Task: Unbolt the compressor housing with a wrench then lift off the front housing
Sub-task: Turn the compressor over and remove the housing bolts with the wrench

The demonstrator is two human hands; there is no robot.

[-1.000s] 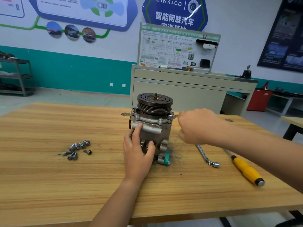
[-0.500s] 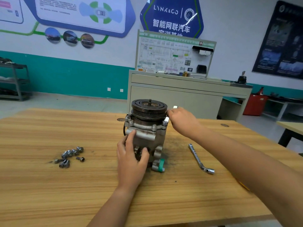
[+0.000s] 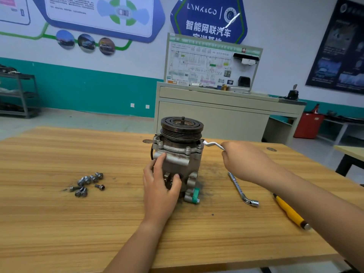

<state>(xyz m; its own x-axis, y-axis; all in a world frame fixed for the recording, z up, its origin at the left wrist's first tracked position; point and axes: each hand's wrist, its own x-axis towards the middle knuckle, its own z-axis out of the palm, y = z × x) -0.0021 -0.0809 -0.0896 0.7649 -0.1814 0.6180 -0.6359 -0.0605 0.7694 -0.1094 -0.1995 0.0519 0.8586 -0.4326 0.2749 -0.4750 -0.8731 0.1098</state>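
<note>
Compressor (image 3: 177, 160), rough gray cast metal with a ribbed black pulley, stands upright mid-table (image 3: 59, 223). Right hand (image 3: 246, 162) curls round a bent chrome wrench (image 3: 213, 144) at its right flange. Left hand (image 3: 159, 192) presses its front, fingers spread. To its left, loose bolts (image 3: 86, 184); to its right, an L-shaped socket wrench (image 3: 242, 190) and a yellow-handled screwdriver (image 3: 289, 211). Behind it, a blue sign (image 3: 206, 18) reads "LYNK&CO".

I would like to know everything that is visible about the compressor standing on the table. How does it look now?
The compressor stands upright on the wooden table. Its dark grooved pulley is on top, with a short threaded shaft at the centre. The body looks like grey cast metal, stained and rusty. Bolts sit in the flange under the pulley, and a green part is at the base. The left hand presses on its front. The right hand holds a wrench at the flange's right side.
</note>
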